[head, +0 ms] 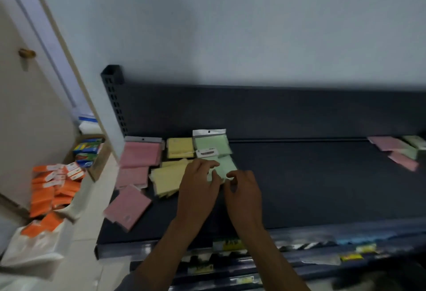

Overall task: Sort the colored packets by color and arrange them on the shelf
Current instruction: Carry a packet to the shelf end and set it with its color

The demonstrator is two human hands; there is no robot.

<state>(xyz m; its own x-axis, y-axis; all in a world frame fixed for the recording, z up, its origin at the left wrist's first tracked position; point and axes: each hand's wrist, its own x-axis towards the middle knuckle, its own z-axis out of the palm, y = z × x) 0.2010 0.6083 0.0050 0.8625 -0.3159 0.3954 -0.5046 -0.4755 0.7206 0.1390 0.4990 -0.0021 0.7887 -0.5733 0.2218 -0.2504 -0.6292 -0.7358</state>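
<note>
On the dark shelf (311, 182) lie three colour groups at the left: pink packets (140, 154), yellow packets (168, 179) and green packets (213, 144). A loose pink packet (128, 207) lies nearer the front edge. My left hand (199, 184) and my right hand (243, 189) meet over the front green packet (227, 166); both pinch its near edge with curled fingers. A mixed heap of pink and green packets (401, 150) sits at the far right of the shelf.
Orange packets (55, 184) spill from a white bag on the floor at the left. A cardboard box with blue cartons (88, 150) stands behind them. A perforated shelf upright (114, 97) rises at the back left. Lower shelves with labels (228, 244) lie below.
</note>
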